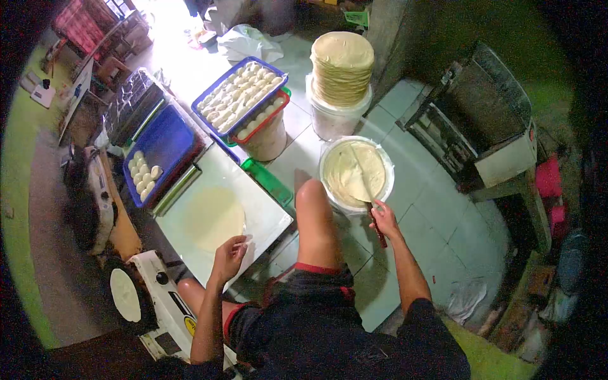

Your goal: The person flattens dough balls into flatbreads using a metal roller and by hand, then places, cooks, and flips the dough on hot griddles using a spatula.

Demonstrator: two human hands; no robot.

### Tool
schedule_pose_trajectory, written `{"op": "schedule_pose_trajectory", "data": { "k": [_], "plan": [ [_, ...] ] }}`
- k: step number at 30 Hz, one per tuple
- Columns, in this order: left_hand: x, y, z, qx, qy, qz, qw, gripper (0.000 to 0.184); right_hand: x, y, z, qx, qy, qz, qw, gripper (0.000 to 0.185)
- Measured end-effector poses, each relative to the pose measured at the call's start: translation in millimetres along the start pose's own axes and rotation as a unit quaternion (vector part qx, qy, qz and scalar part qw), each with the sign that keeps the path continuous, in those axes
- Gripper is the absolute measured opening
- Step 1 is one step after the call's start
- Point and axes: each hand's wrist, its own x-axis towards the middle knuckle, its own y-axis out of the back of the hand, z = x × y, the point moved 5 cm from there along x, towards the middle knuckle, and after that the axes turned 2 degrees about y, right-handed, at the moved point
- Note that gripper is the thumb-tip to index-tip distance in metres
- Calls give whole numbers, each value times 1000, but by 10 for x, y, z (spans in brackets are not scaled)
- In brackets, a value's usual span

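My right hand (384, 219) is closed round the dark red handle of a spatula (364, 180), whose blade lies in a pale creamy mass in a white tub (389, 190). At the near edge of the white board (275, 218), my left hand (230, 254) has its fingers curled beside a thin round dough sheet (212, 218). Whether those fingers pinch the sheet's edge is too small to tell. Another flat round (125, 294) lies on a dark pan on the stove (163, 307) at the lower left.
A tall stack of flat rounds (342, 66) stands on a white bucket (332, 121). Dough pieces fill a blue tray (206, 109) on other trays; a second blue tray (166, 136) holds several dough balls. An open metal appliance (487, 120) stands at the right.
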Motion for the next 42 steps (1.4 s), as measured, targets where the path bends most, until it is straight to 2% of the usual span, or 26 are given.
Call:
{"op": "schedule_pose_trajectory", "data": {
  "k": [2, 3, 6, 7, 11, 14, 15, 18, 22, 27, 31, 33, 36, 37, 40, 42],
  "plan": [
    [-61, 16, -68, -6, 26, -6, 1000, 30, 102, -8, 201, -116, 58, 58, 990, 50],
    [-91, 48, -117, -9, 31, -2, 999, 31, 74, -9, 228, -89, 44, 87, 991, 51],
    [-121, 115, -139, -2, 42, 4, 999, 32, -2, -45, 246, -161, 140, 138, 967, 56],
    [-130, 120, -126, 2, 44, 4, 999, 32, 102, -75, 388, -104, 102, 146, 979, 55],
    [-112, 130, -160, -9, 26, 1, 1000, 32, -189, 104, -1, -176, 123, 237, 947, 43],
    [-107, 155, -16, -5, 1, 12, 1000, 30, -399, 326, -145, -249, 227, 307, 890, 41],
    [-100, 163, 17, 3, 1, 18, 1000, 29, -538, 373, -313, -251, 181, 296, 904, 38],
    [-99, 130, -110, -12, -10, 21, 1000, 28, -685, 389, -459, -315, 253, 336, 851, 37],
    [-130, 76, -258, -26, 10, 15, 1000, 29, -660, 182, -423, -297, 228, 304, 876, 37],
    [-237, 116, -245, -14, 22, 22, 999, 30, -714, -107, -655, -151, 178, 269, 934, 38],
    [-339, 148, -247, -5, 51, 25, 998, 30, -451, -221, -348, -93, 157, 238, 954, 37],
    [-353, 127, -334, -11, 40, 33, 999, 30, -176, -263, 43, -51, 145, 210, 965, 41],
    [-373, 66, -461, -2, 47, 27, 999, 31, 41, -215, 318, -192, 195, 251, 928, 41],
    [-362, 80, -483, 5, 52, 24, 998, 32, 52, -191, 318, -172, 219, 248, 928, 39],
    [-364, 94, -444, -5, 46, 28, 999, 33, 6, -110, 187, -250, 189, 222, 923, 37],
    [-348, 74, -356, 5, 52, 21, 998, 33, 14, 0, 190, -259, 202, 221, 918, 33]
  ]
}}
